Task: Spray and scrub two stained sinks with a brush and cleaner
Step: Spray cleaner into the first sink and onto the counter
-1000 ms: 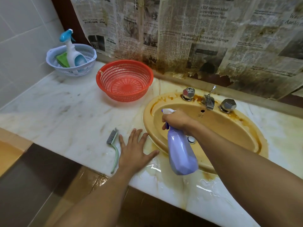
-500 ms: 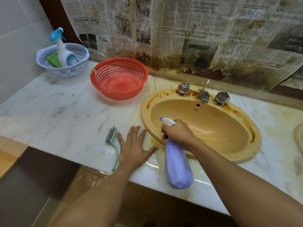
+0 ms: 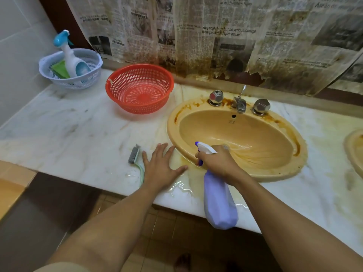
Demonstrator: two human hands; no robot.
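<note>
A yellow oval sink with brown stains round its rim and taps sits in the marble counter. My right hand grips the trigger head of a purple spray bottle, tilted with its nozzle over the sink's near left rim. My left hand rests flat with spread fingers on the wet counter beside the sink. A grey-bristled brush with a pale green handle lies just left of that hand. The edge of a second sink shows at the far right.
An orange perforated basket stands behind the left hand. A white basket at the back left holds a blue-capped spray bottle and a green cloth. Taps and a spout stand behind the sink. Stained newspaper covers the wall.
My right hand has drawn the purple bottle back from the middle of the sink to its near left rim. The left hand has stayed flat on the counter.
</note>
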